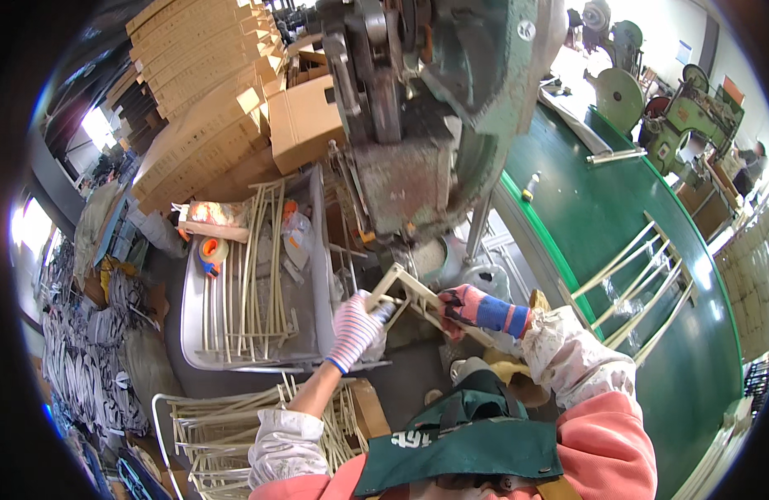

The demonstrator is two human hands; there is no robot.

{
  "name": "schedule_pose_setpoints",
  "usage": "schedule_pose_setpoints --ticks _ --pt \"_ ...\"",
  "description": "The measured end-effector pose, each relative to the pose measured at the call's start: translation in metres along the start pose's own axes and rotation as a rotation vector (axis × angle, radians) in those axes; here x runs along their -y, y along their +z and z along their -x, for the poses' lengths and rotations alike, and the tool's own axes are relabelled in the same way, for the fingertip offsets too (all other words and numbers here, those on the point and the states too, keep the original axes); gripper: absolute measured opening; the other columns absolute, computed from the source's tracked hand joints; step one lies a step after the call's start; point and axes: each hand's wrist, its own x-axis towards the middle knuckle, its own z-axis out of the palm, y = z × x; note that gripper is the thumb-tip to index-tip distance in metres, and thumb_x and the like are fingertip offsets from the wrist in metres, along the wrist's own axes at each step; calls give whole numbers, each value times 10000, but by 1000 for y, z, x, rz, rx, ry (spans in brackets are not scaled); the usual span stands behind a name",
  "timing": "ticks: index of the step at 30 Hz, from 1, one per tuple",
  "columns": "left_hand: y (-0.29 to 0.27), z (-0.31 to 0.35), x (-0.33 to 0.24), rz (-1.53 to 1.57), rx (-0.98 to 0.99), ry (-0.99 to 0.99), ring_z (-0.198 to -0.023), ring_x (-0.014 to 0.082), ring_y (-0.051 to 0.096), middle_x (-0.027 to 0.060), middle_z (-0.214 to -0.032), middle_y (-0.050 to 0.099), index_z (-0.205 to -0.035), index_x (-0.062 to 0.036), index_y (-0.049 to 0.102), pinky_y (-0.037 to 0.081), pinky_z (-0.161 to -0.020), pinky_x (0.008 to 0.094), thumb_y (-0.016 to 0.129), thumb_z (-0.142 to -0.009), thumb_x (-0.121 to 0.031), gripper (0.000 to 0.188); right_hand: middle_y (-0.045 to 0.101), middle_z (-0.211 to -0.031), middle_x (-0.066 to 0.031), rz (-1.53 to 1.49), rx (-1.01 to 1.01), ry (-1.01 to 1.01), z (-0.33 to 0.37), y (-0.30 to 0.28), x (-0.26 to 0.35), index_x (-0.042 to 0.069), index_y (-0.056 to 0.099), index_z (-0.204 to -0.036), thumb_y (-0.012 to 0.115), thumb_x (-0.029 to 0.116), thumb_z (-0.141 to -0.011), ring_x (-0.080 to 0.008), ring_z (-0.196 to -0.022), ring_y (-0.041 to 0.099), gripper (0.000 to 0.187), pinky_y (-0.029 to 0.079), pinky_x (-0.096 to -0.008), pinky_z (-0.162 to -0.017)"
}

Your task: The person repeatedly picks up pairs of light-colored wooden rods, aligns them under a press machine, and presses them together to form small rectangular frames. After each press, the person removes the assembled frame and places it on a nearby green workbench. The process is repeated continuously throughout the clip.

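Both gloved hands are at a cream frame of thin bars (415, 287), which is tilted below the head of a large green press (405, 187). My left hand (355, 332), in a white striped glove, is closed round one bar near the frame's left end. A small dark cylindrical piece (385, 312) shows beside its fingers; I cannot tell whether the hand touches it. My right hand (476, 310), in a pink and blue glove, grips the frame's right side, its fingertips partly hidden. The frame's lower part is partly covered by the hands.
Left stands a grey tub (188, 321) with cream rods, an orange tape dispenser (212, 252) and a packet (216, 218). More rods (222, 437) lie in a rack near my left arm. On the right, a green conveyor (559, 179) carries assembled frames (639, 287) and a small bottle (531, 187). Cardboard (205, 92) is stacked behind.
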Motion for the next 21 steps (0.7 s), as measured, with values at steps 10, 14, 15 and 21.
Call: schedule_pose_setpoints --ticks 10,14,15,21 --pt "-215 124 43 282 -510 204 -510 40 448 -42 -580 464 -714 -32 580 317 -436 197 686 -684 -278 270 632 -911 -115 3 -257 457 41 -148 -113 68 589 -1060 525 185 -880 -239 -681 676 223 564 -368 -513" --pt "-256 187 89 560 -920 -29 -458 44 377 -42 -517 408 -653 -47 533 255 -414 231 638 -730 -295 280 594 -1081 1 -45 -249 158 19 -167 -220 201 506 -1250 550 312 -893 -140 -912 625 377 551 -326 -616" --pt "-264 200 92 497 -783 91 -441 37 363 -53 -499 385 -622 -67 490 233 -401 224 640 -736 -304 303 604 -1000 37 -148 -304 133 3 -165 -238 215 532 -1225 565 299 -888 -110 -851 617 349 539 -305 -597" --pt "-216 232 22 154 -463 202 -478 60 380 -28 -495 418 -576 -27 536 267 -434 248 757 -626 -414 448 597 -764 28 -444 -60 278 -63 -107 -328 179 585 -1000 569 309 -874 -109 -634 596 182 494 -291 -481"
